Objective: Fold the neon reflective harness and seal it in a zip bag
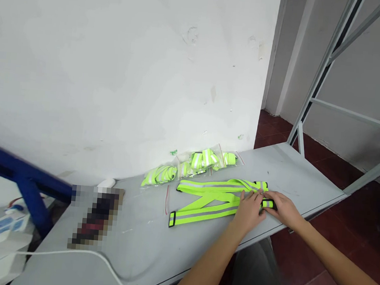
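A neon-yellow reflective strap harness (209,186) with grey stripes lies spread on the grey table, its bands crossing in the middle. At its left end sits a black buckle (171,219). My left hand (250,208) is closed on the lower band near the right end. Beside it my right hand (283,208) pinches the same band at its black-edged end (267,204). The fingertips of both hands nearly meet over the strap, and parts of it are hidden under them.
Several clear bags with folded neon straps (203,159) lie along the wall. An empty zip bag (167,199) rests left of the harness. A pixelated item (98,219), a white cable (100,255) and a blue metal frame (33,186) are at left; a grey metal frame (318,78) stands right.
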Motion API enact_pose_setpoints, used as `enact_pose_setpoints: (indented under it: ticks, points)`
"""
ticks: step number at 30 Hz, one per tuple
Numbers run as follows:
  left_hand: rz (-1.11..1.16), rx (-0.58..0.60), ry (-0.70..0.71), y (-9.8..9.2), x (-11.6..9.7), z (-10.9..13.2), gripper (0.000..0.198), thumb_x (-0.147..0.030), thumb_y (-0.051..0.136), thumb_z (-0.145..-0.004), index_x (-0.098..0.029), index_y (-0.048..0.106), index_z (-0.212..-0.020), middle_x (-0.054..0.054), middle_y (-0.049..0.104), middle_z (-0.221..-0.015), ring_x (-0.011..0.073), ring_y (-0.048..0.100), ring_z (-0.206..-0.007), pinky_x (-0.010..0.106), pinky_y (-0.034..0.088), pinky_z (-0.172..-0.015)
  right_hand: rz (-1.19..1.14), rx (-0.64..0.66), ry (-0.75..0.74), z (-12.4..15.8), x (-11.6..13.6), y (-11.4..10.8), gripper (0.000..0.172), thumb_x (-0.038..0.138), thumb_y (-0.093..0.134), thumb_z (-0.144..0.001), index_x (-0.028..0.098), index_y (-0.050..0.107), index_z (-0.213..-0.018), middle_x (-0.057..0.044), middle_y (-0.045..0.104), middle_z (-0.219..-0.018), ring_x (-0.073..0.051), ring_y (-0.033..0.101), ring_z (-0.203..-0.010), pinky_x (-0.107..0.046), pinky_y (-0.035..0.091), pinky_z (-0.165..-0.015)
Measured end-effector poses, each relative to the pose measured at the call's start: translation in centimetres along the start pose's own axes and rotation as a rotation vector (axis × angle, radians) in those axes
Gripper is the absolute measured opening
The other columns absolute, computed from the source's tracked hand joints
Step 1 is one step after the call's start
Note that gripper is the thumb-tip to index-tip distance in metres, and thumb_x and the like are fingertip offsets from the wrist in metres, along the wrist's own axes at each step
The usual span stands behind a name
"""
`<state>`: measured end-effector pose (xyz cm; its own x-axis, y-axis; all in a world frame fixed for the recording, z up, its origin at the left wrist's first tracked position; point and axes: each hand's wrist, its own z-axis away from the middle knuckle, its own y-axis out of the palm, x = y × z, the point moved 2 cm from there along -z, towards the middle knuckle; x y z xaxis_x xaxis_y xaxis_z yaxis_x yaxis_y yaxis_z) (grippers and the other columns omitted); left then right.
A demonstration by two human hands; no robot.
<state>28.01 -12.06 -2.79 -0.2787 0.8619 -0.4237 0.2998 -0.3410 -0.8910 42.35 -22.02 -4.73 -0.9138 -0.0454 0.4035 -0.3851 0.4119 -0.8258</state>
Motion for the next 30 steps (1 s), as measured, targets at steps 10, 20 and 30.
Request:
enact_pose_setpoints:
  ticks: [10,20,30]
  points:
    - [0.034,-0.015,0.061,-0.4,1.5,-0.9,0.048,-0.031,0.057,-0.087,-0.021,0.046,-0.132,0.009,0.062,-0.127,0.0250,0.057,-0.117,0.045,0.034,-0.101,-0.208,-0.022,0.127,-1.2,-1.1,-0.4,0.044,0.043,0.069,-0.080,0.024,0.056,-0.118,-0.007,0.067,-0.103,-0.023,0.066,-0.096,-0.039,0.054,-0.086]
    - [0.324,-0.011,0.081,-1.4,2.3,-0.1,0.038,-0.016,0.063,-0.079,-0.031,0.065,-0.114,-0.002,0.068,-0.120,0.0214,0.059,-0.116,0.047,0.023,-0.113,0.094,0.037,-0.080,-0.6,0.0,-1.9,0.035,0.032,0.064,-0.083,0.026,0.063,-0.117,-0.012,0.046,-0.139,-0.034,0.038,-0.130,-0.054,0.038,-0.102]
    - [0.932,0.062,-0.122,-5.6,3.7,2.8,0.042,-0.028,0.075,-0.069,-0.016,0.068,-0.109,0.005,0.068,-0.112,0.0235,0.060,-0.106,0.032,0.045,-0.094,0.008,-0.142,-0.369,-2.2,4.1,0.5,0.043,0.054,0.036,-0.095,0.018,0.059,-0.103,-0.007,0.065,-0.073,-0.021,0.061,-0.068,-0.037,0.052,-0.068]
